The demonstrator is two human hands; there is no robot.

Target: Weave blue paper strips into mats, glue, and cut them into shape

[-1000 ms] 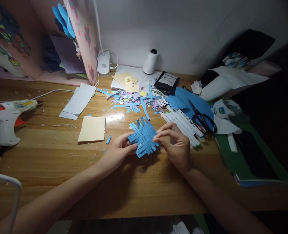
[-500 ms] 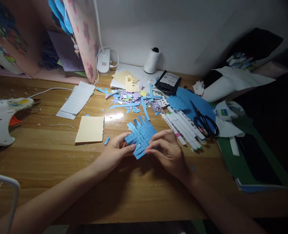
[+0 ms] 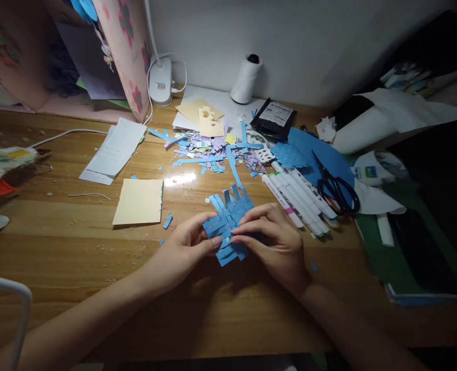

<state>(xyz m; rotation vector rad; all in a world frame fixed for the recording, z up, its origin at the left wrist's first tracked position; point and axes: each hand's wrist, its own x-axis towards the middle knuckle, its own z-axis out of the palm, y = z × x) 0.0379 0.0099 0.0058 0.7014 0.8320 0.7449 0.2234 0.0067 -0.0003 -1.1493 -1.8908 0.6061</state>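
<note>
A piece of woven blue paper strips (image 3: 230, 219) is held above the wooden desk, its loose strip ends fanning out at the top and left. My left hand (image 3: 192, 239) grips its left edge, the thumb on top and the other fingers partly hidden behind. On the right side, my right hand (image 3: 277, 239) pinches the weave with thumb and fingertips. A cream paper square (image 3: 139, 202) lies to the left of my left hand. White markers (image 3: 300, 198) lie in a row beyond my right hand.
Black scissors (image 3: 335, 188) rest on blue paper at the right. Paper scraps (image 3: 213, 149) are heaped behind my hands, near a white thread cone (image 3: 246, 80) and a black packet (image 3: 274, 118). A glue gun (image 3: 0, 175) sits at the far left, a green folder (image 3: 379, 252) at right.
The woven blue paper has turned and tilted a little, and its lower strips are spread more. My right fingers have shifted slightly on it. The camera view has moved a little closer.
</note>
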